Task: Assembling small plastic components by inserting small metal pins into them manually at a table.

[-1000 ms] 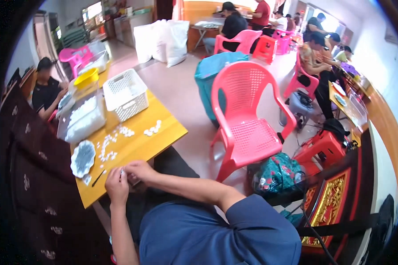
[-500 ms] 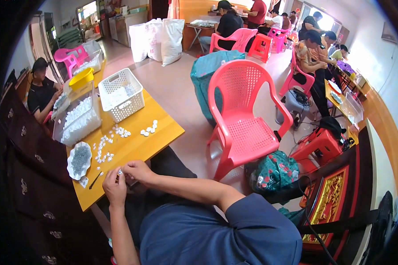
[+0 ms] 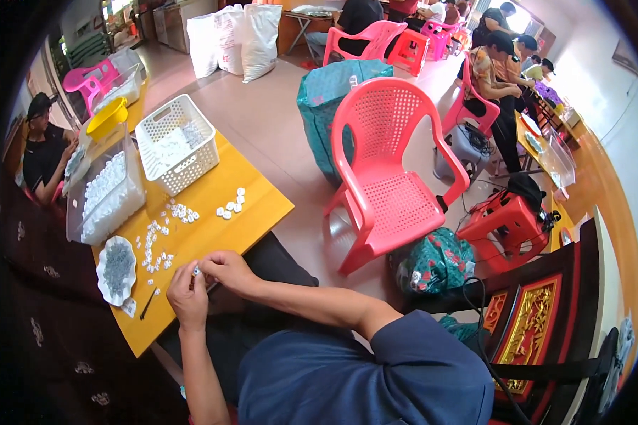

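Note:
Over the table's near edge my left hand [image 3: 188,295] pinches a small white plastic piece [image 3: 196,271] with a dark spot on it. My right hand [image 3: 227,273] is closed right beside it, its fingertips against the same piece; whether they hold a part of their own is too small to tell. Ahead of the hands, small white pieces [image 3: 182,212] lie scattered on the yellow table [image 3: 255,212], with a separate cluster [image 3: 230,204] to the right. A scalloped white dish [image 3: 125,297] of small grey-clear parts stands at the left, near a thin black tool [image 3: 148,303].
A white basket [image 3: 184,170] and a clear bin [image 3: 110,195] of white pieces stand farther back, with a yellow tub [image 3: 108,119] behind. A pink chair [image 3: 397,205] and a teal bag [image 3: 319,113] are on the floor at right. A person [image 3: 46,152] sits far left.
The whole view has shifted slightly, so the table appears a little farther left. Both hands stay together at the small white piece, with only a slight change of finger pose.

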### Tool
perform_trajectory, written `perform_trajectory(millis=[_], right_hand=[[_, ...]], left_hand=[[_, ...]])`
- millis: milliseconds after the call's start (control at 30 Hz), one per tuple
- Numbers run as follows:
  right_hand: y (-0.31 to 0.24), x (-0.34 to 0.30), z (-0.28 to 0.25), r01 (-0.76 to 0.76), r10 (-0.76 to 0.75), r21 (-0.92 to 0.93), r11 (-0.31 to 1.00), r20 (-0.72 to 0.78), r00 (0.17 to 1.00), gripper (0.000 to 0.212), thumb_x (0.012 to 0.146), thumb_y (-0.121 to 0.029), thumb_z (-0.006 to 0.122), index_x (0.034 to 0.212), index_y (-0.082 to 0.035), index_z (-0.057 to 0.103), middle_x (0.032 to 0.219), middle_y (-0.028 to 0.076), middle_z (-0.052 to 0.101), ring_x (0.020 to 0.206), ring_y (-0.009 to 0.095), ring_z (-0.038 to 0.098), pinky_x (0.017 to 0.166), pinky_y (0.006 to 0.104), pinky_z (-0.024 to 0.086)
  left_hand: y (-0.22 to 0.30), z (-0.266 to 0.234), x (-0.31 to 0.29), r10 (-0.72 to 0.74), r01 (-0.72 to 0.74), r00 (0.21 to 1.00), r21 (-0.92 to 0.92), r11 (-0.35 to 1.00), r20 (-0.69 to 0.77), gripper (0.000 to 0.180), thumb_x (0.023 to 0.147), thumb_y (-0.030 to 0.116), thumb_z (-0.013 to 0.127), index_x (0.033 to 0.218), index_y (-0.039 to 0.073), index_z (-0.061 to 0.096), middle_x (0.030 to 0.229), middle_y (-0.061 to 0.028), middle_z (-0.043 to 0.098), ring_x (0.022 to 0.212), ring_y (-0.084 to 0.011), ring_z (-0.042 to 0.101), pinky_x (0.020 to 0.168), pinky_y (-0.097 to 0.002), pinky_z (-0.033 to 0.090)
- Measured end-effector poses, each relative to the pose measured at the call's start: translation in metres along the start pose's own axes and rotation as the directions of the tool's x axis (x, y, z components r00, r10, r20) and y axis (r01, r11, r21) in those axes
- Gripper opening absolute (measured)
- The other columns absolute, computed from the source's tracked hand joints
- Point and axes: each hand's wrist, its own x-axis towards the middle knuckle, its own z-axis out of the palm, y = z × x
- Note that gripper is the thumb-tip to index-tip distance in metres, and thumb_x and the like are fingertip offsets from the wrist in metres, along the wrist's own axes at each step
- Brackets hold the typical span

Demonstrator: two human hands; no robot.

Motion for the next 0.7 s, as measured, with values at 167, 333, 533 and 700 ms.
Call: perform_trajectory(millis=[167, 333, 533, 700], right_hand=[[0.002, 0.006, -0.013, 0.020, -0.021, -0.019, 1.000, -0.061, 0.998, 0.028, 0.100, -0.025, 0.063, 0.087, -0.001, 0.069, 0.076, -0.001, 0.065, 0.070, 0.007, 0.058, 0.063, 0.0255, 0.049], [-0.009, 0.009, -0.021, 0.025, -0.037, -0.096, 0.995, -0.127, 0.991, 0.026, 0.100, -0.024, 0.066, 0.091, -0.001, 0.072, 0.075, -0.002, 0.066, 0.069, 0.006, 0.058, 0.061, 0.0250, 0.048], [-0.021, 0.014, -0.026, -0.014, -0.012, -0.168, 0.986, -0.155, 0.988, 0.022, 0.098, -0.021, 0.069, 0.092, 0.000, 0.074, 0.076, -0.001, 0.067, 0.069, 0.005, 0.058, 0.060, 0.0237, 0.048], [-0.034, 0.022, -0.031, 0.041, -0.095, -0.491, 0.870, -0.087, 0.992, 0.019, 0.094, -0.022, 0.071, 0.092, -0.004, 0.075, 0.071, 0.001, 0.066, 0.068, 0.007, 0.059, 0.062, 0.0288, 0.050]], left_hand=[[-0.003, 0.012, 0.015, -0.005, 0.006, 0.998, -0.021, 1.000, 0.066, 0.024, 0.085, -0.005, 0.068, 0.108, -0.003, 0.070, 0.101, -0.0185, 0.071, 0.090, -0.0336, 0.071, 0.079, -0.0378, 0.057], [-0.010, 0.021, 0.032, 0.026, -0.014, 0.995, -0.132, 0.991, 0.094, 0.025, 0.083, -0.007, 0.067, 0.107, -0.004, 0.071, 0.098, -0.0172, 0.072, 0.087, -0.0293, 0.071, 0.078, -0.0348, 0.056], [-0.012, 0.023, 0.041, -0.027, 0.053, 0.990, -0.189, 0.980, 0.138, 0.024, 0.084, -0.007, 0.068, 0.108, -0.004, 0.071, 0.101, -0.0186, 0.072, 0.091, -0.0313, 0.072, 0.082, -0.0359, 0.057], [-0.021, 0.018, 0.041, 0.011, -0.001, 0.994, -0.089, 0.996, 0.109, 0.032, 0.086, 0.000, 0.072, 0.117, -0.002, 0.069, 0.101, -0.0179, 0.071, 0.083, -0.0280, 0.070, 0.074, -0.0341, 0.056]])
